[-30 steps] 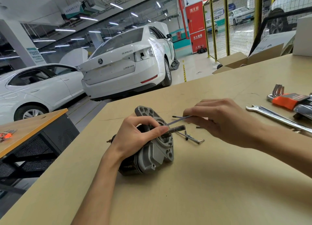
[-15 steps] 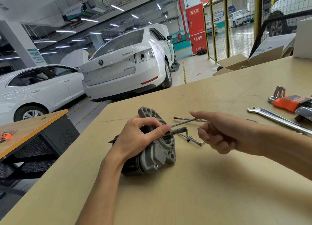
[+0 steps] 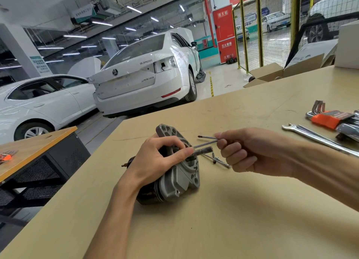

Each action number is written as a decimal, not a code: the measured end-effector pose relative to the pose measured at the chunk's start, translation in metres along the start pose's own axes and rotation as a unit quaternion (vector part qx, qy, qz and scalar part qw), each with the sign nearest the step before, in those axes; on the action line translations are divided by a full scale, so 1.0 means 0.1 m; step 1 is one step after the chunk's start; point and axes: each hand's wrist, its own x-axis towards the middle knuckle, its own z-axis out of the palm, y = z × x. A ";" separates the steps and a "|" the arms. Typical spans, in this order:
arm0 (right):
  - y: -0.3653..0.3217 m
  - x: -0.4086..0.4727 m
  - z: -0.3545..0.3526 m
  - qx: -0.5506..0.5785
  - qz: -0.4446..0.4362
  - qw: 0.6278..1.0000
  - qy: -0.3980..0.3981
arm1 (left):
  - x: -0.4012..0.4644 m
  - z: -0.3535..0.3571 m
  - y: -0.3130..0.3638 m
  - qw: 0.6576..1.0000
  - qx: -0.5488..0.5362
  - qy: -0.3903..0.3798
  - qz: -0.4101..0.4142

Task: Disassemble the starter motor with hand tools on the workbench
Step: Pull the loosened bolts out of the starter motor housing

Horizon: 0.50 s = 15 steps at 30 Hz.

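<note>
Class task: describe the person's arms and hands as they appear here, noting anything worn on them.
Both forearms are bare to the frame's edge, with no sleeves showing. The left hand and right hand wear no gloves, and no rings, watch or wristband are visible.

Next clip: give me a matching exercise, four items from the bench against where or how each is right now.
Items:
1. starter motor
2. long bolt
3. wrench
4. hex key set

States:
A. lies flat beside the orange holder
B. pinched by the right hand
C. gripped by the left hand
D. bundled in an orange holder

Pairs: 1-C, 2-B, 3-A, 4-D
</note>
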 end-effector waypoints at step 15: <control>0.12 0.04 0.09 -0.086 -0.064 0.991 0.077 | 0.08 0.04 0.03 0.969 0.159 0.097 -0.160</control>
